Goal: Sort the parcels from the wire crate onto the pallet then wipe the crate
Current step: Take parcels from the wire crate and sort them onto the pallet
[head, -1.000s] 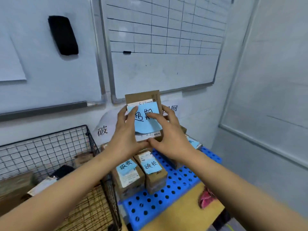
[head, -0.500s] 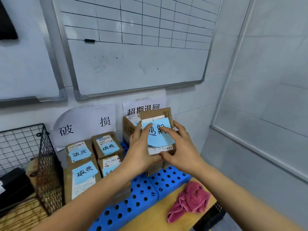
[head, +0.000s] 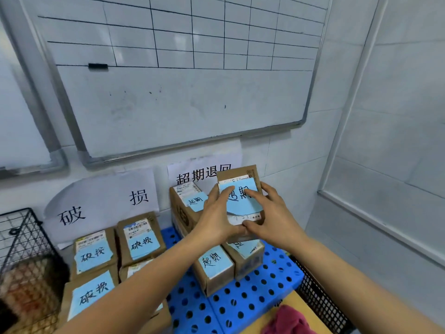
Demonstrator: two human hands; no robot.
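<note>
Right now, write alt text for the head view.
A person's left hand and right hand hold a brown cardboard parcel with a blue note over stacked parcels on a blue perforated pallet. A black wire crate stands far left.

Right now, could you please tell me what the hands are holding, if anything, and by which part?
Both hold one cardboard parcel: the left hand grips its left edge, the right hand its right edge, fingers over its blue note.
</note>
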